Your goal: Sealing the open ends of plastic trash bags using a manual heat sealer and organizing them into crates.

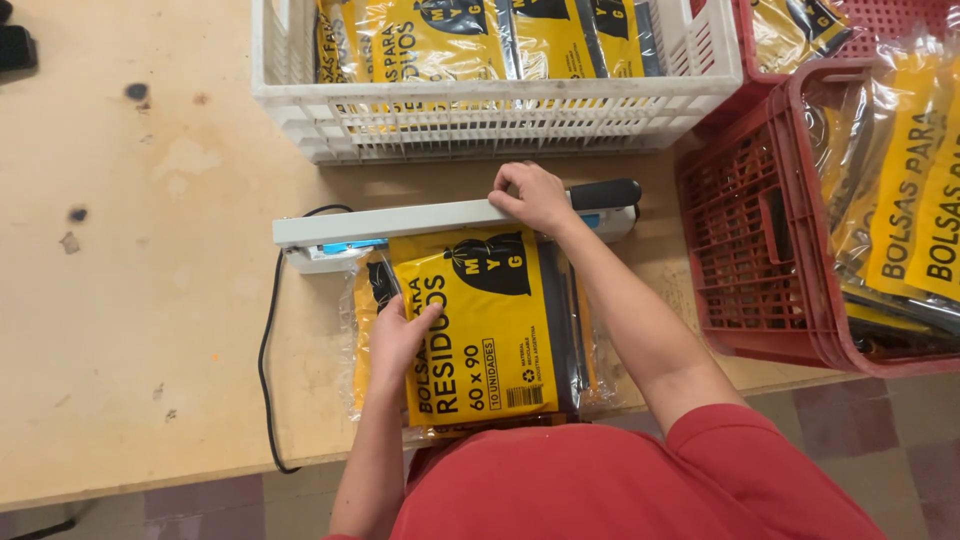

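A white bar heat sealer (400, 222) with a black handle lies across the wooden table. My right hand (533, 196) presses down on its arm, fingers curled over the bar near the handle. Under the closed arm sits the top edge of a clear plastic pack with a yellow and black label (490, 340). My left hand (398, 338) lies flat on the pack's left side, holding it against the table. The pack rests on top of other similar packs at the table's front edge.
A white slatted crate (480, 115) holding several yellow packs stands just behind the sealer. A red crate (750, 260) with more packs is at the right. The sealer's black cord (266, 350) runs down the table's left side. The bare tabletop (140, 280) stretches left.
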